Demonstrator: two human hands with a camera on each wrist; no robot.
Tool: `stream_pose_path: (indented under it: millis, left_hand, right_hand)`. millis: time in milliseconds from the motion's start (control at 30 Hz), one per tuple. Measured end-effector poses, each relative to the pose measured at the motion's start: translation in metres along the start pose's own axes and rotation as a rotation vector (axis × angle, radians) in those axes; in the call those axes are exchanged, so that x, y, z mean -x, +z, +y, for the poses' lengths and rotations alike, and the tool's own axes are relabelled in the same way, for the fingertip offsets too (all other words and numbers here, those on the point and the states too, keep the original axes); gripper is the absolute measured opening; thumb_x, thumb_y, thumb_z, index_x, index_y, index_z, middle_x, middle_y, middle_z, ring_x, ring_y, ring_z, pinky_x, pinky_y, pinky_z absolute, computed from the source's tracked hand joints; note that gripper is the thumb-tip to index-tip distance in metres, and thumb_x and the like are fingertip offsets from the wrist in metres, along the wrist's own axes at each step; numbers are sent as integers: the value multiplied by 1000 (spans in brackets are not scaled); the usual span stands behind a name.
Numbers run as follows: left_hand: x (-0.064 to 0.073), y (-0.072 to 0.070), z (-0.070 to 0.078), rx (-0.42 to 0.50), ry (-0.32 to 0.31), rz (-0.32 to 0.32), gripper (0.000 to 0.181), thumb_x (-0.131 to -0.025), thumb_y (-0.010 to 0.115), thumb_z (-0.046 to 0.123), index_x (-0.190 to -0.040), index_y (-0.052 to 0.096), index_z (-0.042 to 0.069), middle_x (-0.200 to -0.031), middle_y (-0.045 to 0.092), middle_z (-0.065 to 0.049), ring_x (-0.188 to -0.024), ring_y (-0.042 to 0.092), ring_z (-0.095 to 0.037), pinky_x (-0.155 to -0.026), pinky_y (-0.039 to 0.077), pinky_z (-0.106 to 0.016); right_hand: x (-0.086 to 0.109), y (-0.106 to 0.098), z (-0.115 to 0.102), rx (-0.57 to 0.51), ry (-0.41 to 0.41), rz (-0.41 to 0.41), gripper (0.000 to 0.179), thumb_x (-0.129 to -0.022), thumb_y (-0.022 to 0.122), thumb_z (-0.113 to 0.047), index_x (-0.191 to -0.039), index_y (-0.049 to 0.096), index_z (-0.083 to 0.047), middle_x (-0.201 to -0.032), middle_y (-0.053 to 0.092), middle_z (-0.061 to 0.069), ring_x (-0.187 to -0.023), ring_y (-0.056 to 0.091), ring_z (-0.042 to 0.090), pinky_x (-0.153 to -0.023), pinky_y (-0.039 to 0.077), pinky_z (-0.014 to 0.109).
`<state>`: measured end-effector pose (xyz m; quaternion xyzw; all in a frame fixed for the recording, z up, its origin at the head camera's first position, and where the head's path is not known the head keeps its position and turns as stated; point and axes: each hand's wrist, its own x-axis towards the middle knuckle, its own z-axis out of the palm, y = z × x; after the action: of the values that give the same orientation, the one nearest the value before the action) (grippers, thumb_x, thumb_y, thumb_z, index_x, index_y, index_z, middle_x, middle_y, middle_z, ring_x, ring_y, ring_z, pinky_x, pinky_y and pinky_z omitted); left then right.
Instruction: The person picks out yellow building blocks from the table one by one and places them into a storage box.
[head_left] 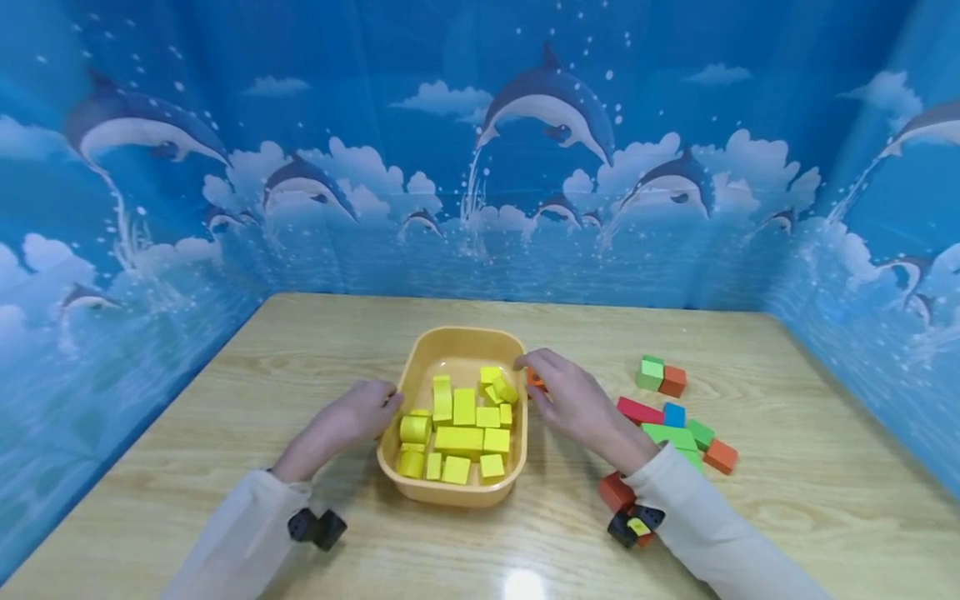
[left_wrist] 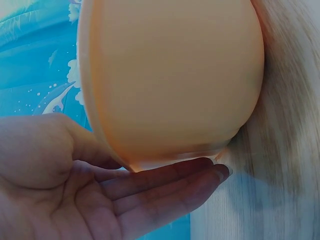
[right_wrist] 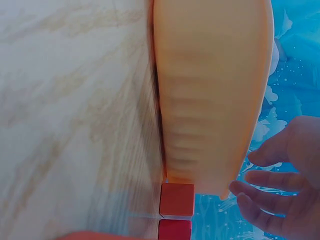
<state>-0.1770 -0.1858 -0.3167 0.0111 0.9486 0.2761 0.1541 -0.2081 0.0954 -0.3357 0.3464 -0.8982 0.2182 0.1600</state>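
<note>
A tan plastic basin [head_left: 453, 496] stands on the table between both hands, with many yellow wooden blocks [head_left: 459, 442] of several shapes in its nearer part. My left hand [head_left: 358, 410] is at the basin's left rim. In the left wrist view its fingers [left_wrist: 165, 192] lie nearly straight along the outer wall, the thumb at the rim. On the other side, my right hand [head_left: 573, 400] hovers at the right rim with fingers spread and loosely bent. Its fingertips come right up to the rim in the right wrist view. An orange-red block [head_left: 535, 379] partly shows behind the right hand.
Right of the basin lie loose blocks: green blocks [head_left: 670, 435], a red block [head_left: 639, 410], a blue block [head_left: 674, 414] and orange blocks [head_left: 722, 456]. Another red block [head_left: 617, 492] sits under the right wrist. A blue dolphin-print curtain [head_left: 480, 150] encloses the table [head_left: 330, 333].
</note>
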Motion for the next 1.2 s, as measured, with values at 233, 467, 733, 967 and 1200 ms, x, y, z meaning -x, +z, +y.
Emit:
stream_pose_path:
  millis: [233,467,733,967,1200]
  left_hand:
    - [-1,1,2,-9,-17,1,28,-104,38,19,-101,58,0,-78,56,-10,-67,53,-19,-56,46,-27]
    - [-2,1,2,-9,-17,-9,27,-104,38,18,-100,58,1,-78,56,-10,-66,53,-19,-56,46,-27]
    - [-2,1,2,-4,-10,-8,27,-104,38,18,-99,58,1,-76,56,-10,-64,52,-18,-55,45,-26]
    - [1,1,2,-6,-9,-10,27,-104,39,17,-101,58,-1,-77,56,-10,-66,53,-19,-56,45,-27]
    - [0,0,1,-5,-5,-3,27,-104,38,17,-98,58,0,-76,56,-10,-65,52,-18,-55,45,-27]
  right_hand:
    - [2,1,1,16,-2,-20,32,-85,66,4,-115,62,-8,-115,63,7,-95,63,18,-78,55,32]
    - [2,1,2,22,-3,-37,28,-87,65,4,-113,64,-7,-114,63,6,-95,63,18,-78,55,32]
    - [4,2,1,47,24,-44,24,-86,66,3,-107,67,-8,-114,63,7,-99,63,20,-81,55,35]
    - [5,4,1,55,42,-60,21,-85,67,1,-103,68,-9,-118,61,9,-102,62,23,-83,54,37]
    - [4,4,2,60,33,-61,21,-86,67,0,-103,69,-10,-119,60,10,-102,62,23,-83,55,37]
